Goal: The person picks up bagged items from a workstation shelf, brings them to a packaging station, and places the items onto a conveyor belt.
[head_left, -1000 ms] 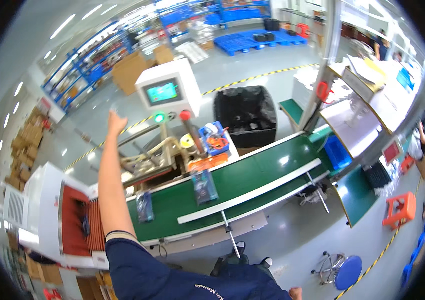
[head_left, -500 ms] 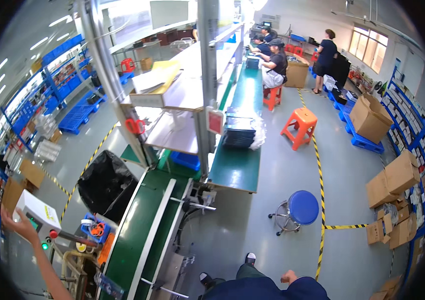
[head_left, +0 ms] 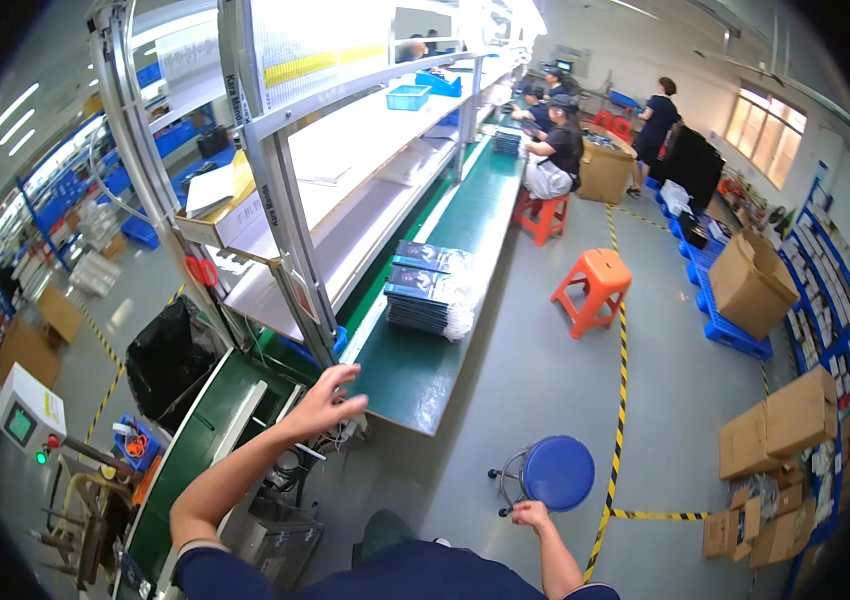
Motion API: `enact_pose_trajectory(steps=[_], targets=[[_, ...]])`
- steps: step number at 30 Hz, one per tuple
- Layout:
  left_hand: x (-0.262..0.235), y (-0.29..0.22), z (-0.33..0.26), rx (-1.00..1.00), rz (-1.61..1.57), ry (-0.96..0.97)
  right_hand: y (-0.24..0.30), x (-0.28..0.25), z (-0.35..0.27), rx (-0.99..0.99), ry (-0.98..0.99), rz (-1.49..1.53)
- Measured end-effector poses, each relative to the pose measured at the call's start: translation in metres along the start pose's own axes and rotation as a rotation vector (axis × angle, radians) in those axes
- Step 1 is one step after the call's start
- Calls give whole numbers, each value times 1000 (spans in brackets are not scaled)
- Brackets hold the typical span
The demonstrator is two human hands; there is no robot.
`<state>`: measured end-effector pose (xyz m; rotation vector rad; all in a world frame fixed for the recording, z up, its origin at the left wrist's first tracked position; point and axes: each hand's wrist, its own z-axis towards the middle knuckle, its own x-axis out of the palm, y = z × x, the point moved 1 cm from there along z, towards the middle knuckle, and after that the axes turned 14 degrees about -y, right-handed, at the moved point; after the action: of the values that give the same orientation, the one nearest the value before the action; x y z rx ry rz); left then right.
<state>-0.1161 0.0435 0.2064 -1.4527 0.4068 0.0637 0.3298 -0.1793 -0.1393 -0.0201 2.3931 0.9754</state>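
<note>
My left hand (head_left: 325, 403) is raised at the near end of a long bench with a green top (head_left: 410, 385). Its fingers are apart and hold nothing. Close by stands a metal upright of the shelf frame (head_left: 290, 240); I cannot tell whether the hand touches anything. On the bench lies a stack of dark flat packages (head_left: 425, 290), with clear plastic wrap at its right side. My right hand (head_left: 532, 514) hangs low on the right with curled fingers, and nothing shows in it. In the picture it overlaps the lower edge of a blue round stool (head_left: 559, 473).
An orange stool (head_left: 594, 290) stands right of the bench. Farther along, people sit working, and another person (head_left: 659, 120) stands. Cartons (head_left: 783, 420) and blue shelving line the right. A conveyor (head_left: 190, 440), a black bin bag (head_left: 173, 360) and a control box (head_left: 29, 412) are at left.
My view has shifted forward toward the bench. My left hand has left the area by the control box and is now near the bench end. My right arm reaches farther forward, close to the blue stool.
</note>
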Motion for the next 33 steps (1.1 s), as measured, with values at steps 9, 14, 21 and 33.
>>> enact_pose_trajectory(steps=[9, 14, 21, 33], targets=[[56, 211, 243, -432, -523, -535, 339, 38, 75, -270, 227, 466], [70, 215, 328, -590, -1044, -386, 436, 69, 150, -112, 529, 718], [83, 220, 354, -762, -732, -152, 482, 113, 192, 48, 671, 603], [76, 221, 343, -739, -480, -88, 484, 120, 203, 24, 615, 602]])
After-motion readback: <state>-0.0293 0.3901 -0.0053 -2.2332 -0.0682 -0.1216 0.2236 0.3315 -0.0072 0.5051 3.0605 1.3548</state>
